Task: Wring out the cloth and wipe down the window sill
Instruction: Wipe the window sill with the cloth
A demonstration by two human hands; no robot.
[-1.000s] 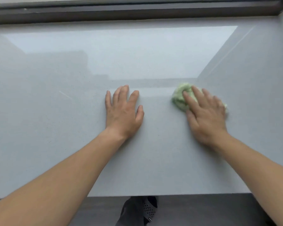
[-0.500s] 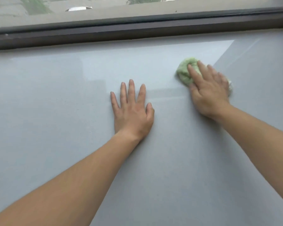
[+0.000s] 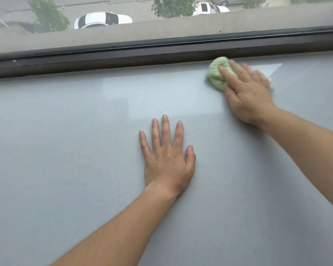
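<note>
Window sill (image 3: 69, 143) of pale grey speckled stone, seen from above, with both bare forearms reaching across it. Left hand (image 3: 166, 158) lies flat, palm down, near the middle of the sill, fingers spread and straight, holding nothing. Right hand (image 3: 246, 93) lies palm down on a bunched green cloth (image 3: 215, 75) at the sill's far edge, toward the right end; its fingers are laid flat over the cloth rather than curled round it, pressing it against the stone. Cloth shows mostly to the left of the fingers, with a pale frayed bit at the hand's right side, and it lies just beside the dark window frame (image 3: 123, 56) that runs along the far edge. Hands are well apart. Beyond the glass, a white car (image 3: 102, 19) and trees on a street below.
</note>
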